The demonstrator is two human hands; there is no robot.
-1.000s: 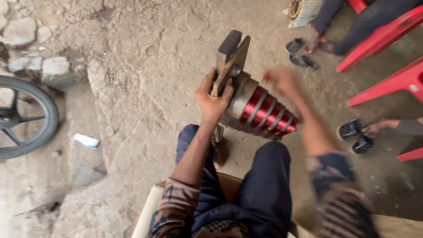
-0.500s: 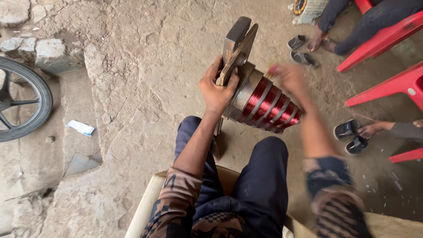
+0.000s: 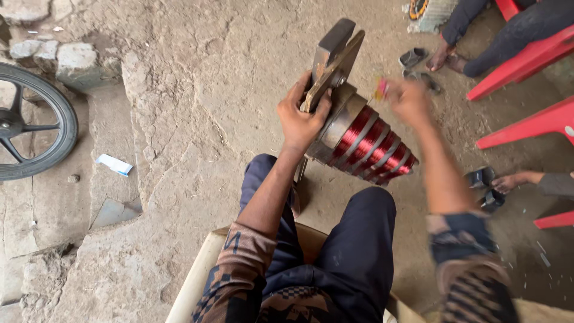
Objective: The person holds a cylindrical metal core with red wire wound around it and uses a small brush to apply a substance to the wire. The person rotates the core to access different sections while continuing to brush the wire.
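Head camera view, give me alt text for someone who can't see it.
A seated person's left hand grips a stepped metal former wound with red copper wire, while the blurred right hand is raised beside it. Around them: dirt ground, a black wheel, red plastic chairs.

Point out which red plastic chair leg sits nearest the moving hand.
The uppermost red chair leg, slanting down beside the seated person's dark trousers, lies nearest the right hand; the other lies lower right.

bare dirt floor (image 3: pixel 197 78) in daylight; a black wheel (image 3: pixel 33 122) leans by stones (image 3: pixel 78 60) on the left, red plastic chairs (image 3: pixel 526 51) on the right.
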